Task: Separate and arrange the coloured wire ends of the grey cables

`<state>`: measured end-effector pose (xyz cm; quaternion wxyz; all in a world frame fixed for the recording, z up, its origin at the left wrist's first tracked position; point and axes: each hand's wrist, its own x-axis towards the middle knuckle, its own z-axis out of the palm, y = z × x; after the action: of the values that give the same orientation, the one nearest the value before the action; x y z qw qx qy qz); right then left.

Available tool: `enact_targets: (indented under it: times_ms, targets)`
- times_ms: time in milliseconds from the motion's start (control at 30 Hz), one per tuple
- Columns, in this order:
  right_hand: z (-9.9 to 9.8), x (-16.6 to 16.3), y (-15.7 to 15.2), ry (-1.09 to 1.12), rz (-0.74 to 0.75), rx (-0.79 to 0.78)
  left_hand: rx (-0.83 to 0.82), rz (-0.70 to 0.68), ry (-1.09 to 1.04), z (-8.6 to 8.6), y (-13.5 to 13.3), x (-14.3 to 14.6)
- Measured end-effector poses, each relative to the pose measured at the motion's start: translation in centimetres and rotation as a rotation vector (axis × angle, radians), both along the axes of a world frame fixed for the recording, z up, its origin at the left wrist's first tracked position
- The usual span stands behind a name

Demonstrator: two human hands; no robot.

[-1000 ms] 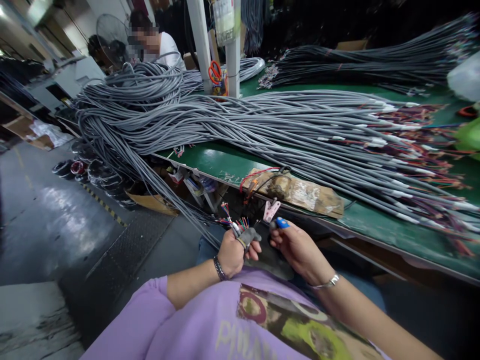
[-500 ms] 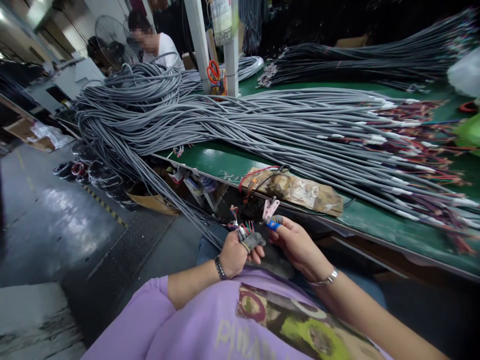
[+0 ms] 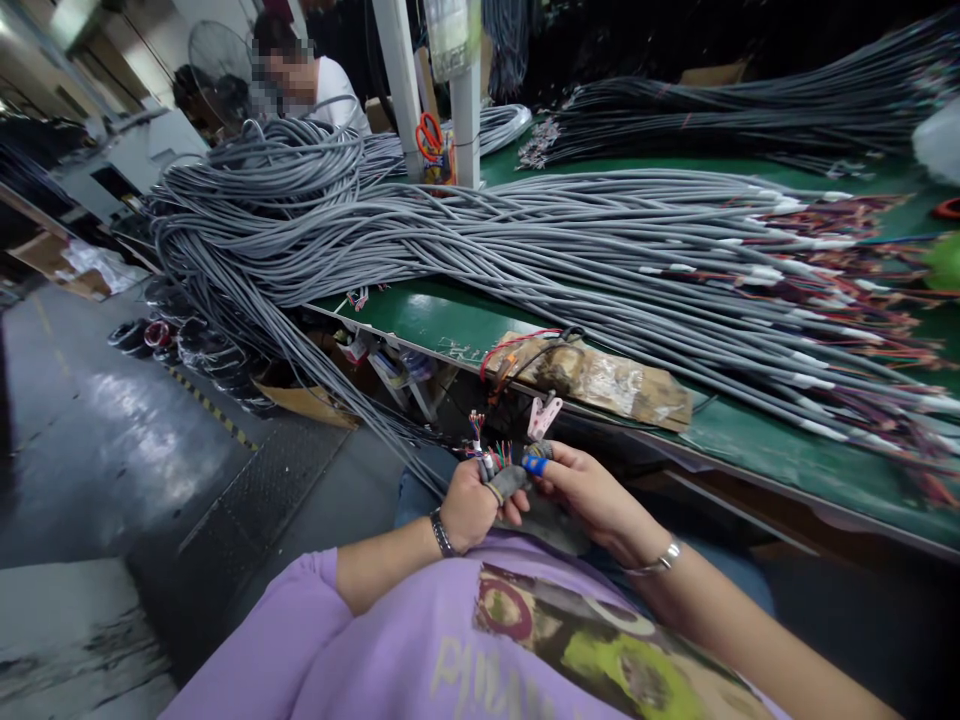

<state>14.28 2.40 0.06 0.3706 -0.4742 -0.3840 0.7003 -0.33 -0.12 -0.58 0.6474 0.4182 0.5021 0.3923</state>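
My left hand [image 3: 469, 505] is closed around the ends of several grey cables [image 3: 397, 440], which trail off to the upper left. Coloured wire ends [image 3: 501, 456] stick up out of this fist, and a grey finger cover sits on one of its digits. Close beside it, my right hand [image 3: 581, 488] has thumb and fingertips pressed together, with blue tape around one digit and a grey cover on another. Whatever lies in that pinch is hidden. Just beyond the right fingertips, a pink clip [image 3: 541, 415] stands near the bench edge; I cannot tell whether they touch.
Across the green bench [image 3: 420, 318] lies a big bundle of grey cables [image 3: 480, 235] with stripped coloured ends. A taped wooden board [image 3: 615, 385] rests at the bench edge. Orange-handled scissors [image 3: 429, 138] hang by a white post [image 3: 465, 120]. Farther back is a person [image 3: 334, 95].
My right hand has moved left, and its fingertips are now close to the wires in my left hand. The left hand has barely moved.
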Motion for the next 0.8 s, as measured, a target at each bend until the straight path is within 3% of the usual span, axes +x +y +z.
enact_targets:
  times_ms: [333,600,800]
  targets:
    - [-0.6,0.4,-0.2,-0.083,-0.056,0.131,-0.050,0.132,-0.051,-0.5,0.4,0.3]
    - [0.5,-0.6,0.4,-0.051,-0.021,0.091,-0.030,0.071,0.003,-0.1,0.4,0.2]
    - [-0.1,-0.4,0.2,0.019,-0.058,0.005,-0.038,0.135,-0.042,-0.4,0.4,0.3]
